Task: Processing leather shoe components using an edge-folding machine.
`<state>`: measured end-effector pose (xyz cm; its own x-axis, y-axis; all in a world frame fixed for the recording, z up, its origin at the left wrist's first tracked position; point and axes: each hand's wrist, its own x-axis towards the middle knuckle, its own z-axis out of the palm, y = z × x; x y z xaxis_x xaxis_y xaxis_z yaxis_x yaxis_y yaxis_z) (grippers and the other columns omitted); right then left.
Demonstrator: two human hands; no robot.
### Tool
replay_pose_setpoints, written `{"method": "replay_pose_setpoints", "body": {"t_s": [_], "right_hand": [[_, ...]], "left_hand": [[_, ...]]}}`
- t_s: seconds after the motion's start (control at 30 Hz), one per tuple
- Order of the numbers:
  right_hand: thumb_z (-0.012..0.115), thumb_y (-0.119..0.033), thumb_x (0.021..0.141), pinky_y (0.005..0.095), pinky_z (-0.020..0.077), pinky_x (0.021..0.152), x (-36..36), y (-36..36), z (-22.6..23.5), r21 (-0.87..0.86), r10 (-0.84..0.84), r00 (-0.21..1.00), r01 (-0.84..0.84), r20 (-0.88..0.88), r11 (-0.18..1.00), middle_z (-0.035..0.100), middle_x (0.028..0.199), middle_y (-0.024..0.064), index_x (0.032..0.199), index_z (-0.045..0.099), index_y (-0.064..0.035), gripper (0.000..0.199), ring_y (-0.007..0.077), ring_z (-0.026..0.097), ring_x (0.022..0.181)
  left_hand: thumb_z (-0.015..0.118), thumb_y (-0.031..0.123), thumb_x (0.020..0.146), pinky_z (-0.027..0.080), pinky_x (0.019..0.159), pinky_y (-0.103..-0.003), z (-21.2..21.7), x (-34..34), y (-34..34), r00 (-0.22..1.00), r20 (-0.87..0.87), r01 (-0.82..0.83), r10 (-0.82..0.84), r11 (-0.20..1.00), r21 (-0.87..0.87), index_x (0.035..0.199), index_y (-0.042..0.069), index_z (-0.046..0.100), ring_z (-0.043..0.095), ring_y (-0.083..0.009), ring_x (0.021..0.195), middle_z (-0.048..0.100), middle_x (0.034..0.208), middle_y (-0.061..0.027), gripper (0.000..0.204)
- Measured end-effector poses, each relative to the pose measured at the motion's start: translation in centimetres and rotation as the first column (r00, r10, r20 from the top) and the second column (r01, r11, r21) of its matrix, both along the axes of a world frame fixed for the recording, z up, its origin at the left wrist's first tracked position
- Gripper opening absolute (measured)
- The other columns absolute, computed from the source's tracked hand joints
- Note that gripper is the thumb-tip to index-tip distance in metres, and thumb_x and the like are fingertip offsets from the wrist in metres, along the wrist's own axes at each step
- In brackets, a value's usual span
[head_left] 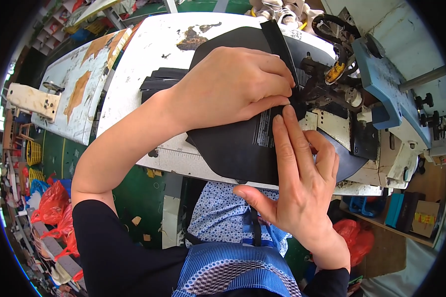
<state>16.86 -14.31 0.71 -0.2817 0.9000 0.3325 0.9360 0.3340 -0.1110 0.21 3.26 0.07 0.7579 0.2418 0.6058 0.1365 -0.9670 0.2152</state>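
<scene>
A black, leather-like panel (228,158) with cut corners lies on the white sewing machine table, reaching under the machine's dark presser mechanism (327,86). A narrow black strip (276,42) runs across the panel toward me. My left hand (243,84) comes over the panel with bent fingers, its thumb and fingertips closed on the strip close beside the presser. Nearer to me, my right hand (302,173) rests its stretched index and middle fingertips on the panel along the strip, thumb spread aside. A ribbed, shiny patch (263,131) shows between the hands. The needle cannot be made out.
Several black strips (161,79) lie left of the panel. The machine's blue bracket (381,84) and pale body stand close on the right. A ruler scale (181,150) runs along the table's near edge. Another worn machine table (77,84) stands left; red bags (54,205) lie beyond.
</scene>
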Motion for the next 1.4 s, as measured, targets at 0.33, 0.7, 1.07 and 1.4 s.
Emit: {"method": "replay_pose_setpoints", "body": {"t_s": [0.33,0.7,1.07,1.4], "right_hand": [[0.074,-0.070,0.082,0.0474,0.0440,0.098,0.1,0.3,0.2,-0.001,-0.003,0.999,0.003,-0.046,1.000,0.055,0.154,0.0225,0.142,0.057,0.0121,0.103,0.0358,0.053,0.108],[0.075,-0.067,0.082,0.0472,0.0455,0.097,0.4,1.0,0.3,0.022,-0.017,0.997,0.019,-0.070,1.000,0.060,0.148,0.0216,0.139,0.060,0.0112,0.098,0.0363,0.054,0.106],[0.073,-0.064,0.086,0.0461,0.0479,0.094,1.3,0.8,0.0,0.071,-0.014,0.994,0.022,-0.108,0.997,0.065,0.143,0.0207,0.135,0.064,0.0091,0.088,0.0360,0.055,0.102],[0.070,-0.061,0.092,0.0436,0.0479,0.093,1.6,0.7,-0.8,0.156,-0.015,0.994,0.032,-0.112,0.987,0.071,0.133,0.0172,0.126,0.070,0.0070,0.076,0.0340,0.057,0.099]], "left_hand": [[0.079,0.003,0.087,0.060,0.088,-0.037,0.6,-0.1,1.5,0.989,-0.017,0.146,-0.150,0.980,-0.137,0.105,0.007,0.082,0.072,-0.0266,0.105,0.073,0.110,-0.0079,0.018],[0.079,0.003,0.085,0.059,0.082,-0.035,0.5,0.1,1.1,0.994,-0.021,0.107,-0.110,0.988,-0.108,0.102,0.008,0.082,0.071,-0.0248,0.099,0.072,0.104,-0.0051,0.019],[0.081,0.004,0.079,0.055,0.067,-0.035,0.7,1.1,-2.2,0.993,0.024,-0.112,0.113,0.993,-0.035,0.097,0.006,0.080,0.067,-0.0243,0.081,0.067,0.091,-0.0050,0.019],[0.082,0.002,0.078,0.053,0.065,-0.036,0.3,1.5,-3.0,0.981,0.047,-0.184,0.186,0.982,-0.049,0.097,0.005,0.078,0.065,-0.0247,0.079,0.066,0.090,-0.0055,0.019]]}}
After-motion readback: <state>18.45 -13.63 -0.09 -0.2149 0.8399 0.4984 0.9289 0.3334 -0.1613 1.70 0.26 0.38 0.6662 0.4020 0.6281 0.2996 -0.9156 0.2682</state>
